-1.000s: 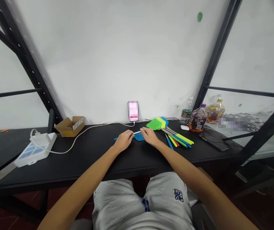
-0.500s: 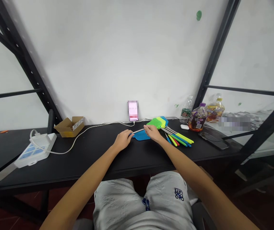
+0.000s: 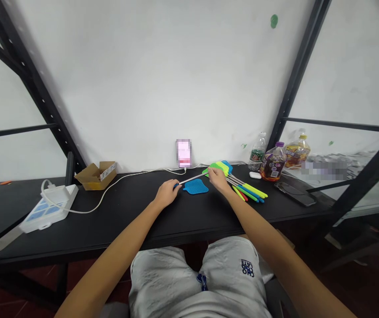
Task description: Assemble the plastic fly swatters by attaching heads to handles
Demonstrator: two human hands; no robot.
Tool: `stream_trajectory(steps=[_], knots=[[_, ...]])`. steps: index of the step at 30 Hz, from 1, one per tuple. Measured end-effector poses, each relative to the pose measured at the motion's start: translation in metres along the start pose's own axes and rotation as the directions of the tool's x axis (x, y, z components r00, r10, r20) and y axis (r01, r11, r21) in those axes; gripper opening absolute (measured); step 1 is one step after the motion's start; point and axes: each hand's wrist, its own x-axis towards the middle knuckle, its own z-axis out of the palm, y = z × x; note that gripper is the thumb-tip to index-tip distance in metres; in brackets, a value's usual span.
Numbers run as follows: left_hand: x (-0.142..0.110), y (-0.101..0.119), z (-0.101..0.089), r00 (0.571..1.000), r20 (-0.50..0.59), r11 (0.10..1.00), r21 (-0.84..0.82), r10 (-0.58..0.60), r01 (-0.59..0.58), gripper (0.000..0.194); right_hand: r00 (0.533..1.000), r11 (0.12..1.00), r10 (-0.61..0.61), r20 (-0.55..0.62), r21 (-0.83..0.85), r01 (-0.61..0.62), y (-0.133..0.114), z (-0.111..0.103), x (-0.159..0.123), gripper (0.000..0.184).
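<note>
My left hand (image 3: 166,193) is closed around the blue grip of a metal fly swatter rod (image 3: 193,178). The fingers of my right hand (image 3: 218,178) pinch the rod's far end, so it spans level between both hands above the table. Just below it a blue mesh fly swatter head (image 3: 196,187) lies flat on the black tabletop (image 3: 182,216). Beside and beyond my right hand is a fanned pile of fly swatters (image 3: 247,190), with green, yellow and blue heads and coloured grips; my hand hides part of it.
A phone with a lit screen (image 3: 184,153) leans on the wall, cable attached. To the left are an open cardboard box (image 3: 97,176) and a white power strip (image 3: 50,207). On the right stand drink bottles (image 3: 273,162), a white earbud case (image 3: 255,175) and a dark phone (image 3: 295,194).
My right hand has moved right, away from my left hand. A longer stretch of metal rod now shows between them, and the blue head below is more fully visible.
</note>
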Motion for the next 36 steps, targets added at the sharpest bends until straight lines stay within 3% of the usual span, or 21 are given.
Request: stream_trajectory(steps=[4,8,13,27,36], knots=[[0.002,-0.006,0.004,0.999,-0.026,0.997,-0.071,-0.019,0.017,0.017,0.989,0.995,-0.008,-0.15,-0.099,-0.007,0.0,-0.004,0.001,0.044],[0.002,-0.011,0.008,0.998,-0.053,0.994,-0.108,-0.031,0.025,0.015,0.979,0.984,0.004,-0.205,-0.175,-0.041,-0.002,-0.005,0.0,0.042],[0.002,-0.014,0.011,0.999,-0.029,0.998,-0.06,-0.02,0.018,0.017,0.986,0.979,0.01,-0.169,-0.2,-0.045,-0.001,-0.003,-0.002,0.041],[0.001,-0.017,0.005,0.978,0.069,0.972,0.151,-0.195,0.183,0.013,0.985,0.972,0.061,-0.16,-0.216,-0.095,-0.001,-0.002,-0.004,0.041],[0.001,-0.02,0.007,0.992,0.052,0.992,0.059,-0.112,0.109,0.012,0.994,0.995,0.074,-0.086,-0.067,-0.08,0.003,0.002,-0.004,0.043]])
